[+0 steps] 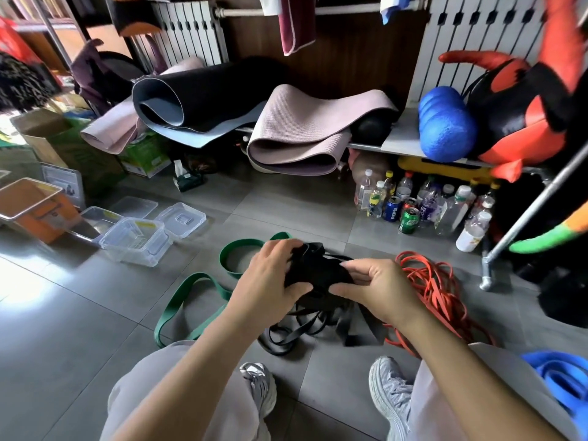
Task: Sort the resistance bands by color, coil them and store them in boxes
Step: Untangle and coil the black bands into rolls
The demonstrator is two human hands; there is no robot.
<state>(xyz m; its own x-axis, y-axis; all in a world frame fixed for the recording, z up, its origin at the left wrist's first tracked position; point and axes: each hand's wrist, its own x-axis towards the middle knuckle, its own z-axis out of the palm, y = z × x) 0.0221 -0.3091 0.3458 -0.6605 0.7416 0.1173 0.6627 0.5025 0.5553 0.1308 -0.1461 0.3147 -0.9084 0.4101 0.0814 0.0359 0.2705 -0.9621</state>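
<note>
Orange storage box (35,208), lid off, stands at the left edge of the grey tiled floor (79,313). Just to its right sit clear plastic boxes (136,241), open at the top, one touching the next. A clear lid (181,218) lies flat beside them, on their far side.

Green band (191,300): a wide flat loop, uncoiled, sprawled on the floor left of centre. Its far end runs behind the left hand.

Rolled mats (206,100), dark and pink, rest on a low shelf at the far edge of the floor.

Left hand (270,281): fingers curled over the top of the black bands (318,272), thumb pressed in from below. Firm grip noted.

Black bands: bunched into a wad between the two hands, above the middle of the floor. Loose loops hang from the wad and lie on the tiles ahead of the two grey shoes (259,386).

Right hand (381,288): thumb and curled fingers pinch the right side of the same wad.

Bottles and cans (423,208) stand clustered on the floor under the shelf, well beyond the hands.

Orange-red bands (436,291): thin, tangled in a loose pile on the floor, just right of the right hand and partly behind its wrist.

Blue foam roller (445,125) lies on the shelf, right of the mats.

Blue band (560,383): wide, folded on itself, at the right edge of the floor beside the right knee.
</note>
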